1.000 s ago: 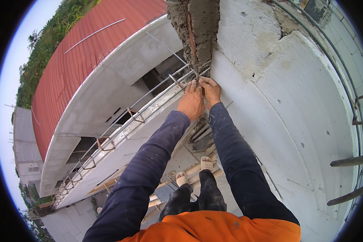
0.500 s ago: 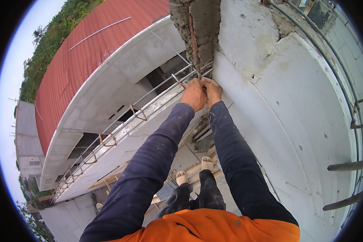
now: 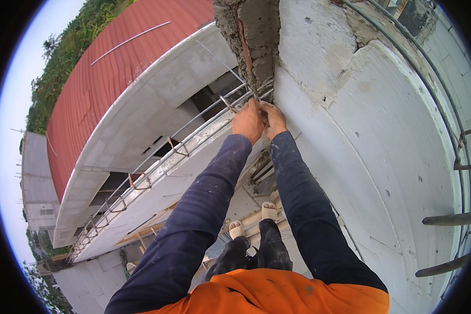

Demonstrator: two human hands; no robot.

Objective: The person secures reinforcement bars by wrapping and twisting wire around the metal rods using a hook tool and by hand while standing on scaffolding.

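Both hands meet where steel rebar (image 3: 196, 116) runs into a rough concrete column (image 3: 264, 42) with a reddish strip. My left hand (image 3: 248, 122) has its fingers curled at the bars just below the column, its back toward me. My right hand (image 3: 273, 118) is pressed close beside it, thumb and fingers pinched. What they grip between them is hidden. The rebar, joined by short bent stirrups, lies along the top of a pale wall (image 3: 152, 188); a white block wall (image 3: 350, 146) rises beside my right hand.
A red corrugated roof (image 3: 104, 63) stands across to the left, with trees behind. Rebar (image 3: 416, 68) edges the right wall, and two dark bars (image 3: 445, 220), one orange-tipped, jut at right. My sandalled feet (image 3: 269, 210) stand far below on timber boards (image 3: 254, 220).
My hands have shifted slightly upward and drawn closer, and the left fingers are more curled than a second ago. The surroundings have moved only a little in the view.
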